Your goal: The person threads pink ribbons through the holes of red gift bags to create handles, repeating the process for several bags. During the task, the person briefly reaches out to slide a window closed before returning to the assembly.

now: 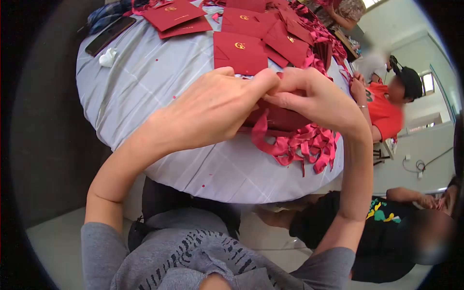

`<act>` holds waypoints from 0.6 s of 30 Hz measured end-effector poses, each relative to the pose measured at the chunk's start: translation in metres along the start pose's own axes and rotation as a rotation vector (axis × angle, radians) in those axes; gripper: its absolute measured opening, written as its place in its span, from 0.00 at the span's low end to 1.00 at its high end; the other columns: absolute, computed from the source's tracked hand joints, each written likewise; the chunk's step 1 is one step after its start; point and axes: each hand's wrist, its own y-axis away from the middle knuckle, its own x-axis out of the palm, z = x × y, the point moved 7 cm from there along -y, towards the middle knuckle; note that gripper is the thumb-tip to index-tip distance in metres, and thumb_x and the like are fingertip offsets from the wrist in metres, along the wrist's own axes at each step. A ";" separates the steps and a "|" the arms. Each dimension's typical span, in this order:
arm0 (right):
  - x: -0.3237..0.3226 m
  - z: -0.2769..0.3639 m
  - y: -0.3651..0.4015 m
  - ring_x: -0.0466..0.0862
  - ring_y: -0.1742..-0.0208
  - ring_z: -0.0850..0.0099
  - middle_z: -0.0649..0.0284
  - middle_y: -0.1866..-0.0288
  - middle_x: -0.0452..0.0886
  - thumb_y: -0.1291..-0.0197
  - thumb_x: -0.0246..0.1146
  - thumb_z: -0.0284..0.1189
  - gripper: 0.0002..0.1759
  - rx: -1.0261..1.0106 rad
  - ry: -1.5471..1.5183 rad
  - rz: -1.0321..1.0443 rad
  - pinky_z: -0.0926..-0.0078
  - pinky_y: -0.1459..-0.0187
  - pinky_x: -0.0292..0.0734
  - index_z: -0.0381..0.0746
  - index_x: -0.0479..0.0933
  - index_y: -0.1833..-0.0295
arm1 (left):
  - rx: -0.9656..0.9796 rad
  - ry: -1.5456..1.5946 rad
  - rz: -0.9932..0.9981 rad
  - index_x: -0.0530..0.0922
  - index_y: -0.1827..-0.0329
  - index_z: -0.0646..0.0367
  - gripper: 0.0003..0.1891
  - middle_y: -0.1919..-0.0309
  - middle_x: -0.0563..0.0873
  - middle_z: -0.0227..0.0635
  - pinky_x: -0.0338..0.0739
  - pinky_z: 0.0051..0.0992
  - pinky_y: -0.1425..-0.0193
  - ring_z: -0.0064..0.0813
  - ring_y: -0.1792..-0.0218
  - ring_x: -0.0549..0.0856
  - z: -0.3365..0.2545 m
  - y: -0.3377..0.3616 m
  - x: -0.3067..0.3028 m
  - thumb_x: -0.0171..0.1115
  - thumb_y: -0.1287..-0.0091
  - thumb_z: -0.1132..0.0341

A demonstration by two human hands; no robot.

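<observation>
My left hand [205, 104] and my right hand [316, 96] meet over the table, fingertips pinched together and touching. A bit of red ribbon shows between them, and a satin ribbon [261, 134] hangs in a loop just below the fingers. Behind and under the hands lies a dark red paper bag [282, 118], its upper part hidden by them. To its right is a heap of loose pink-red ribbons [316, 147]. Just beyond my fingers lies a red envelope-like bag [240, 53] with a gold emblem.
More red bags [176, 17] and ribbons cover the far side of the round table with a pale cloth [130, 96]. A phone [110, 36] and a crumpled tissue [108, 57] lie at the left. A person in orange [386, 108] and another in black [367, 232] sit at the right.
</observation>
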 end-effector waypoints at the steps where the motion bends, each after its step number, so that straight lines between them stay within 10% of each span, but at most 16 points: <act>1: 0.001 -0.005 -0.002 0.75 0.76 0.72 0.53 0.78 0.76 0.47 0.62 0.30 0.12 0.024 -0.036 0.025 0.73 0.71 0.70 0.30 0.79 0.65 | 0.013 -0.035 -0.013 0.70 0.54 0.59 0.14 0.64 0.82 0.39 0.73 0.34 0.58 0.43 0.64 0.81 -0.002 0.001 -0.001 0.59 0.44 0.77; 7: 0.005 -0.021 0.007 0.73 0.74 0.83 0.68 0.78 0.78 0.48 0.60 0.30 0.13 0.211 -0.262 -0.100 0.80 0.72 0.69 0.29 0.81 0.67 | 0.062 -0.049 -0.035 0.72 0.55 0.58 0.14 0.65 0.82 0.38 0.71 0.30 0.62 0.41 0.67 0.80 -0.008 0.001 -0.001 0.62 0.44 0.74; 18: -0.019 -0.026 0.007 0.76 0.68 0.81 0.64 0.71 0.81 0.45 0.62 0.30 0.10 0.149 -0.405 -0.322 0.82 0.65 0.71 0.34 0.83 0.68 | 0.160 -0.034 -0.137 0.77 0.64 0.57 0.12 0.73 0.81 0.32 0.67 0.27 0.66 0.30 0.76 0.76 -0.022 0.003 0.005 0.69 0.50 0.75</act>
